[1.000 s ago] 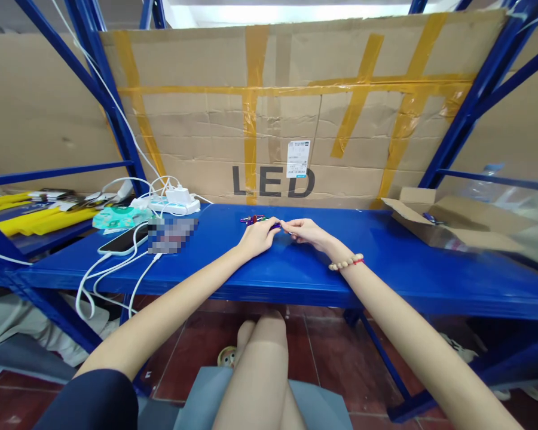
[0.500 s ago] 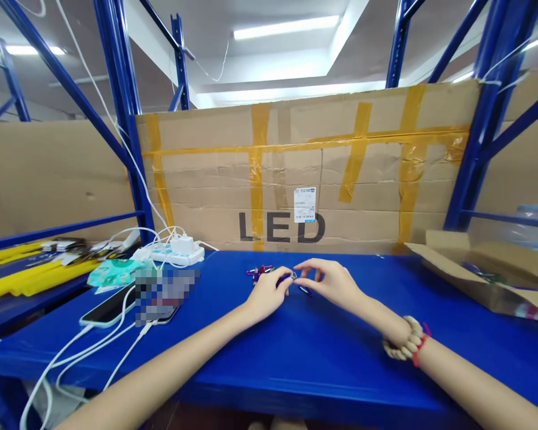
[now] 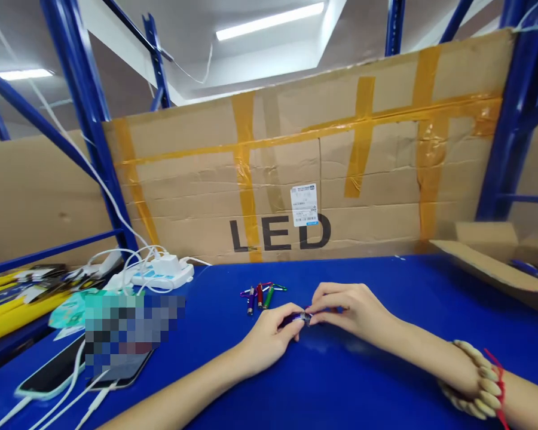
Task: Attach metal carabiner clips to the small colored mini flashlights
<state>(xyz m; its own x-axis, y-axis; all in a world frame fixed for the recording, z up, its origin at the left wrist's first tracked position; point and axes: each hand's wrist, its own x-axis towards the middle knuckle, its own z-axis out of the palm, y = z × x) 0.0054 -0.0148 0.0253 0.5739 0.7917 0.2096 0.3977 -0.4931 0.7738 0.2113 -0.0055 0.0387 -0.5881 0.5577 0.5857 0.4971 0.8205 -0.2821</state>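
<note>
My left hand [image 3: 268, 339] pinches a small dark purple metallic piece, apparently a keychain flashlight [image 3: 303, 318], between thumb and fingers. At its silver end the fingertips of my right hand [image 3: 352, 309] close in a pinch, and the fingers hide most of the piece. Just beyond my left hand lie several similar keychain flashlights: a purple one [image 3: 250, 301], a red one [image 3: 260, 296] and a green one [image 3: 268, 297], with coloured carabiner clips at their far ends.
A white power strip [image 3: 170, 276] with tangled cables stands at the left back of the blue table [image 3: 341, 382]. Phones on charging cables, one a black-screened phone [image 3: 56, 370], lie in front. An open cardboard box [image 3: 479, 275] sits at right. A taped cardboard panel [image 3: 197, 197] closes the back.
The view has shifted closer and tilted, so both hands appear lower and slightly right. The loose flashlights now show beyond my left hand. Both hands still meet at the held piece.
</note>
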